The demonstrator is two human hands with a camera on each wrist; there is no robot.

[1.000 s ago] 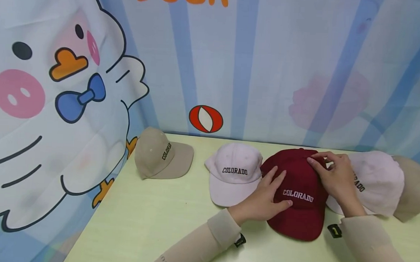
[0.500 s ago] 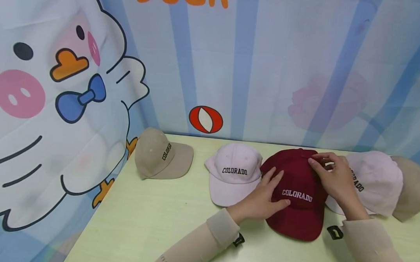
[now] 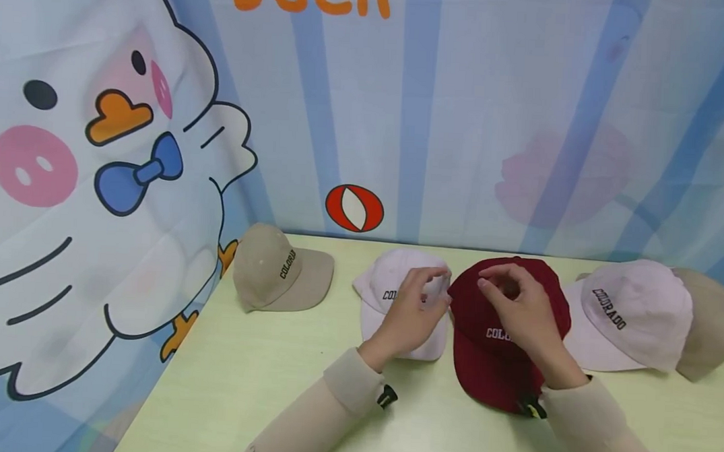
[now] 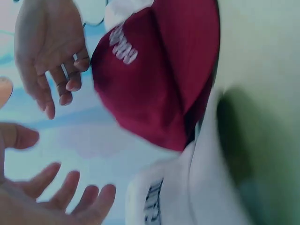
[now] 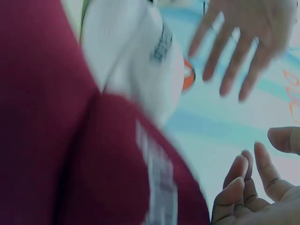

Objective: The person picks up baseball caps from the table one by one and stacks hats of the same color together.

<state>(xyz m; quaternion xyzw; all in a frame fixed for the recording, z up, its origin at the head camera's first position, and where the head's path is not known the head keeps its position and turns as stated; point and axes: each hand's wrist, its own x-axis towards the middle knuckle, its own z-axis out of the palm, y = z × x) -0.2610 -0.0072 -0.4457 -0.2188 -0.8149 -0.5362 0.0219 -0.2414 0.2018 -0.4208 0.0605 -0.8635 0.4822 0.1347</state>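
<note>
A maroon baseball cap [image 3: 483,369] with white COLORADO lettering sits on the table, brim toward me. My right hand [image 3: 528,311] hovers in front of its crown, fingers loosely bent and holding nothing. In front of the pale pinkish-white cap [image 3: 393,264] to its left is my left hand [image 3: 411,319], its fingers spread and grasping nothing. That hand hides part of the cap's lettering. Both hands appear raised off the caps in the right wrist view, where the maroon cap [image 5: 108,150] fills the left side.
A beige cap [image 3: 266,269] stands at the far left, its brim pointing right. On the right, another pale cap [image 3: 650,306] overlaps a second beige cap [image 3: 712,329]. Behind the light green table [image 3: 246,376] hangs a printed cloth backdrop [image 3: 476,123].
Both hands have come off the maroon cap and moved left. The maroon cap has turned slightly, and the pale cap on the right is now less covered.
</note>
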